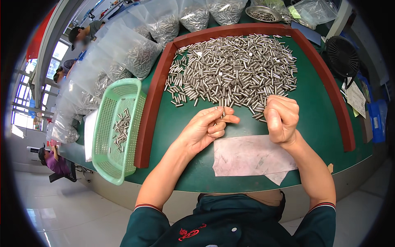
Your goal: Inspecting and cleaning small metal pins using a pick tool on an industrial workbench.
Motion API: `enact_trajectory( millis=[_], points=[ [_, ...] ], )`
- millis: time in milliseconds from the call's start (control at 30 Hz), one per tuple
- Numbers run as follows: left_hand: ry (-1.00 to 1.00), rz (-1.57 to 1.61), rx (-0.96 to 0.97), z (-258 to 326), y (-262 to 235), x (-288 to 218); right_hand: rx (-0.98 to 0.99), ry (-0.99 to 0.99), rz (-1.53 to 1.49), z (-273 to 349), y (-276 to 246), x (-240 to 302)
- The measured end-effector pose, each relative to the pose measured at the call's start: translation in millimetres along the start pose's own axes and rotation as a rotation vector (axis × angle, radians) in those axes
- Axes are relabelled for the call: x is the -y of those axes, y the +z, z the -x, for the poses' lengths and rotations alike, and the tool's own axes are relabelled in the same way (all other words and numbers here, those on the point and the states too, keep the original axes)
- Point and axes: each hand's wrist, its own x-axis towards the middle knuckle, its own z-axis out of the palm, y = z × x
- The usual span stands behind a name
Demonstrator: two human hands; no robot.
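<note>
A broad heap of short metal pins [234, 68] covers the green tabletop [185, 131] inside a red frame. At the heap's near edge, my left hand [207, 127] pinches a small metal pin [223, 112] between thumb and fingers. To its right, my right hand [282, 117] is closed in a fist beside the heap; whatever it holds, if anything, is hidden. Below the hands lies a stained pale pink cloth [251, 154]. On the left, a light green plastic basket [140, 119] contains a small pile of the same pins.
The raised red frame [149, 123] borders the work area left, back and right. Clear bags of pins [142, 57] line the table's left and back. A metal bowl [263, 14] stands at the back, a black fan [342, 55] at right. Several people sit far left.
</note>
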Motion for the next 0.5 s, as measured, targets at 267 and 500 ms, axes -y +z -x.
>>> enact_trajectory(
  millis=[267, 500],
  points=[
    [-0.124, 0.330, -0.008, 2.4, 3.8, -2.1, 0.008, -0.006, 0.001, 0.6, -0.2, -0.3],
    [-0.155, 0.411, 0.042, 2.5, 1.0, -3.5, 0.009, -0.005, -0.004, 1.3, 0.4, -0.9]
  ],
)
